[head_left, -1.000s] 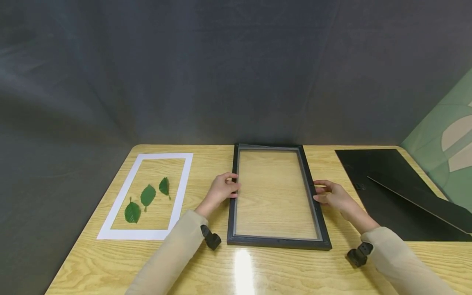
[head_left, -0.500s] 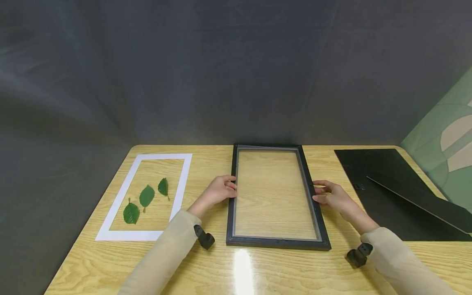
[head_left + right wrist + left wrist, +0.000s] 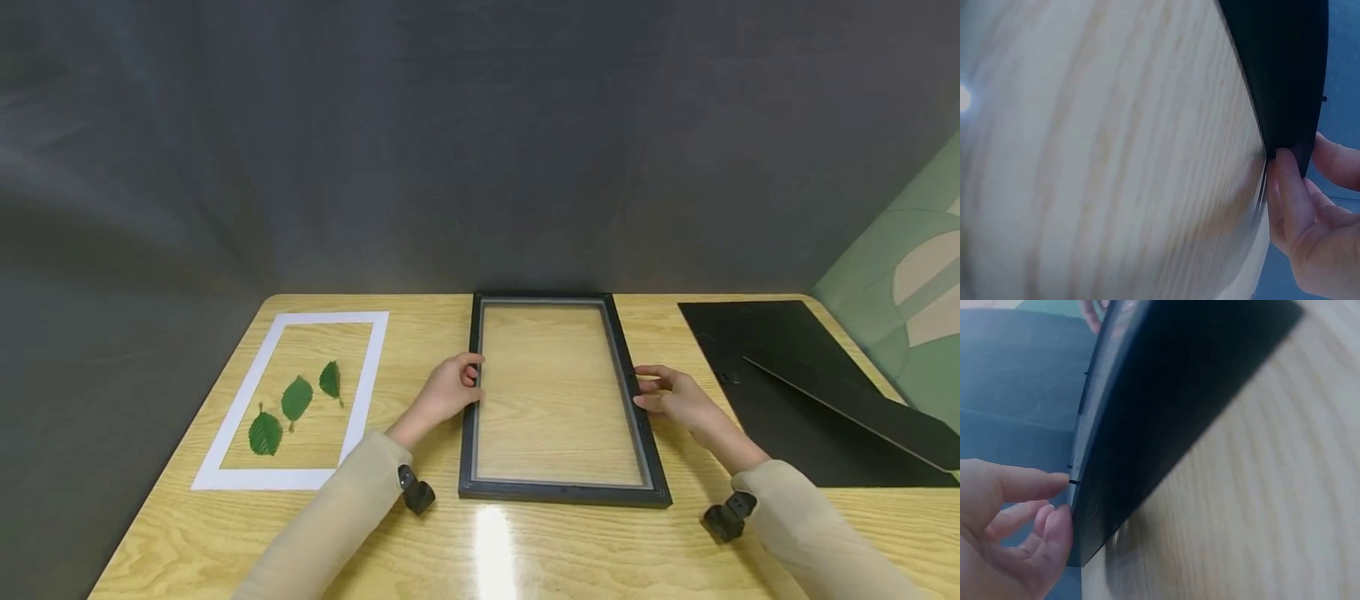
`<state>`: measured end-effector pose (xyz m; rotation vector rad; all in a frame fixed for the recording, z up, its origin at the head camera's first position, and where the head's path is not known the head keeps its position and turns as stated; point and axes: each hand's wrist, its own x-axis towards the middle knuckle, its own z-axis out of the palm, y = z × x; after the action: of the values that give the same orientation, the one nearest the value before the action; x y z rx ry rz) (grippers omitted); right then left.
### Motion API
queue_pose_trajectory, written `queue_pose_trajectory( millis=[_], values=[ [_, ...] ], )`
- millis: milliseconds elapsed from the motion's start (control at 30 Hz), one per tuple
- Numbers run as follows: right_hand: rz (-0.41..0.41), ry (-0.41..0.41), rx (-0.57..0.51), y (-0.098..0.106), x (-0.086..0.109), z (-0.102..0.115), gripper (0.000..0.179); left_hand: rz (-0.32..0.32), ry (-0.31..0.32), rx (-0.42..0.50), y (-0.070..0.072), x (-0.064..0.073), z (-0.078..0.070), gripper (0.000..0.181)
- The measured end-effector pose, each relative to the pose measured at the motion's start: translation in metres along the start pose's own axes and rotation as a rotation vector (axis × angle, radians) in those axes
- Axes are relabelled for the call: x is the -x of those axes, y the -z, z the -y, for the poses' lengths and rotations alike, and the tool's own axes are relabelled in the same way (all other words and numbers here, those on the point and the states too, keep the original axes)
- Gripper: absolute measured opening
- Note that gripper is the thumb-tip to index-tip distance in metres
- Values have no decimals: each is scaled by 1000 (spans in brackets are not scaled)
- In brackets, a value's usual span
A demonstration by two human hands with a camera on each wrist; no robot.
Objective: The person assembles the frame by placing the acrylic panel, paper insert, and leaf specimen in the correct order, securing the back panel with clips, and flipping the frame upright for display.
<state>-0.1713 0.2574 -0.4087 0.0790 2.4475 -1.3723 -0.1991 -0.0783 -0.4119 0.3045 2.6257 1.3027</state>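
Note:
A black picture frame [image 3: 566,495] with a clear pane lies on the wooden table in front of me. My left hand [image 3: 450,385] is at its left side, index finger and thumb on the edge and the other fingers curled. In the left wrist view, one fingertip touches a small dark tab [image 3: 1074,482] on the frame's edge. On the right side, my right hand [image 3: 675,402] holds the frame rail between thumb and fingers. In the right wrist view, the fingers [image 3: 1294,200] lie against the frame's outer side, close to the tabletop.
To the left lies a white paper mat [image 3: 262,479], with green leaves [image 3: 297,398] inside its opening. A black backing board [image 3: 750,325] with a partly raised flap [image 3: 862,408] lies at right. A dark curtain [image 3: 480,150] stands behind the wooden table [image 3: 420,550].
My left hand has drawn back a little, then returned to the frame's left edge, its middle fingers now curled in. The right hand keeps its hold. The frame stays in place.

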Motion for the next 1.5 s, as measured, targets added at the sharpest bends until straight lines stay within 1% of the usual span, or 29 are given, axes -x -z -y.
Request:
queue_pose_trajectory(
  millis=[100, 200, 267, 367, 433, 533, 600, 667, 800, 1033, 1233, 1500],
  values=[
    [0, 1, 0, 1, 1, 1, 60, -16, -88, -124, 0, 5, -3, 37],
    [-3, -5, 7, 2, 0, 1, 60, -6, -163, -249, 0, 10, -5, 30],
    [-5, -8, 8, 3, 0, 1, 60, 24, -214, -331, 1, 13, -4, 29],
    [-4, -8, 3, 3, -1, 2, 61, 87, -291, -445, 1, 18, 0, 32],
    [-2, -6, 0, 3, -1, 2, 60, 129, -347, -519, 1, 20, 2, 36],
    [1, -6, 2, 3, -1, 2, 60, 189, -398, -595, 0, 22, 6, 45],
    [2, -8, -1, 3, -1, 2, 60, 223, -408, -627, 0, 23, 8, 50],
    [5, -9, -5, 4, -1, 2, 60, 249, -404, -647, 1, 24, 9, 54],
    [9, -19, -15, 3, -2, 1, 61, 274, -404, -676, 1, 25, 10, 58],
    [-3, -32, 9, 3, -1, 2, 61, 348, -350, -660, 2, 28, 9, 71],
    [4, -30, 2, 3, -2, 1, 61, 346, -343, -638, 2, 30, 5, 70],
    [9, -24, -1, 2, -1, -1, 61, 342, -350, -658, 1, 33, 2, 67]
  ],
)
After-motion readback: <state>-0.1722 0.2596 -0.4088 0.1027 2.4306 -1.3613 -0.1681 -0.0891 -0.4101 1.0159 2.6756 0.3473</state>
